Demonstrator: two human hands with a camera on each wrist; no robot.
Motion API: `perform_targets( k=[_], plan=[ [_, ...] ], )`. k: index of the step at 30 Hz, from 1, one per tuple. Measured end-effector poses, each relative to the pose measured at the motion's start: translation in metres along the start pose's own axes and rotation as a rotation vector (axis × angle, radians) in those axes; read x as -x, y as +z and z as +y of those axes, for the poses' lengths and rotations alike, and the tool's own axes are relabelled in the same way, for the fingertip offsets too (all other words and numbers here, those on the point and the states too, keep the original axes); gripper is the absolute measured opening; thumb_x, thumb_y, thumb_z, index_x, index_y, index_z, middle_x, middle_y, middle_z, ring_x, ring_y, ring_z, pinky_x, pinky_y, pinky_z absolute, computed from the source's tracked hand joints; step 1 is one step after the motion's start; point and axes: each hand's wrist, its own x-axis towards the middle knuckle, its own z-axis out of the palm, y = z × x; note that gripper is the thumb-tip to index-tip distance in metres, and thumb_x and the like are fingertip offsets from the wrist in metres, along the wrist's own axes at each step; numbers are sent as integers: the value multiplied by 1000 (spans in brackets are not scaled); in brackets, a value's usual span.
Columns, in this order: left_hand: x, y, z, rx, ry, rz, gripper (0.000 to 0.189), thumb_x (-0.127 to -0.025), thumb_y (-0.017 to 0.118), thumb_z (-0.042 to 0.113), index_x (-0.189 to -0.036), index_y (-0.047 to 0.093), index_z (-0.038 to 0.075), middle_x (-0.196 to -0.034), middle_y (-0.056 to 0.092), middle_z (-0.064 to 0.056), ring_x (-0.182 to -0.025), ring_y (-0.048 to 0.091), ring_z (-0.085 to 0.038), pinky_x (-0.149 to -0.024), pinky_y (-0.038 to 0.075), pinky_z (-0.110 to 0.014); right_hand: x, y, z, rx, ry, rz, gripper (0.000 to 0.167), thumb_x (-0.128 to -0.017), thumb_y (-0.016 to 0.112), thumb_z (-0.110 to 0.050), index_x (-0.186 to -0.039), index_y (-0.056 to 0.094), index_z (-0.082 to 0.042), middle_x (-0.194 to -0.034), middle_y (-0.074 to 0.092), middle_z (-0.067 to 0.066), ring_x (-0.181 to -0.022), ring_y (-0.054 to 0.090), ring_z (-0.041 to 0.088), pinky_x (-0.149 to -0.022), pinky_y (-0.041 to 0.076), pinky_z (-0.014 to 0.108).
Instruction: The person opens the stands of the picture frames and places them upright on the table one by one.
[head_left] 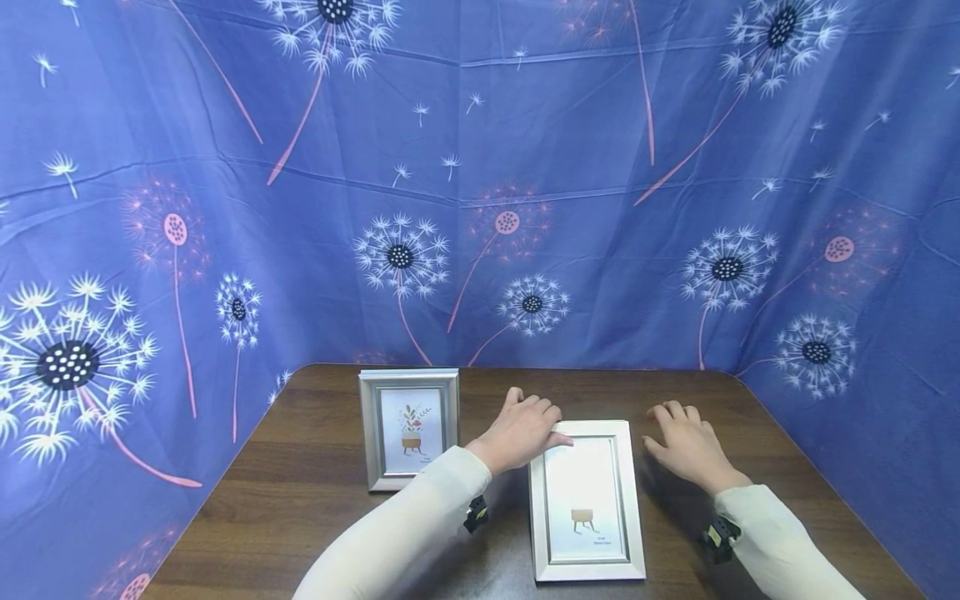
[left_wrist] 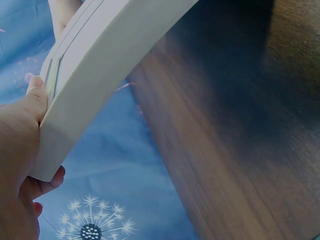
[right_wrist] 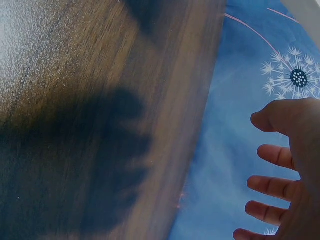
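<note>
A white-silver picture frame (head_left: 636, 517) stands tilted at the front of the brown table, its print showing a small tan pot on legs. My left hand (head_left: 521, 433) grips its top left corner, thumb on the front and fingers behind. The left wrist view shows the pale side edge of this picture frame (left_wrist: 90, 95) between thumb and fingers. My right hand (head_left: 688, 446) hovers to the right of the frame, apart from it, fingers loosely bent and holding nothing. In the right wrist view the right hand (right_wrist: 295, 170) has its fingers spread above the table.
A second, silver picture frame (head_left: 373, 433) stands at the back left of the table (head_left: 277, 500), its print showing a plant in a pot. Behind the table hangs a blue curtain (head_left: 615, 292) with dandelion patterns.
</note>
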Motion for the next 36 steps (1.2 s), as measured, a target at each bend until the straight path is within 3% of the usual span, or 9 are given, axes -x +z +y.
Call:
perform_targets(
  k=[14, 28, 36],
  plan=[
    [-1, -15, 1, 21, 47, 30, 38, -96, 50, 58, -86, 59, 22, -72, 49, 14, -64, 46, -3, -80, 28, -33, 5, -8, -1, 8, -20, 48, 37, -85, 72, -21, -112, 59, 0, -116, 54, 29, -107, 48, 52, -78, 41, 64],
    [-1, -27, 4, 39, 80, 53, 40, -94, 54, 59, -80, 55, 22, -69, 45, 14, -60, 42, -3, -78, 28, -32, 8, -14, -5, -3, -52, 83, 36, -84, 74, -20, -111, 60, -1, -115, 54, 28, -107, 48, 53, -77, 42, 64],
    [2, -31, 7, -1, 103, 86, 39, -96, 52, 59, -83, 58, 23, -75, 55, 14, -70, 48, -6, -77, 30, -31, 8, -14, -6, 7, -69, 88, 34, -84, 73, -20, -109, 60, -2, -113, 55, 25, -104, 50, 52, -74, 42, 64]
  ],
)
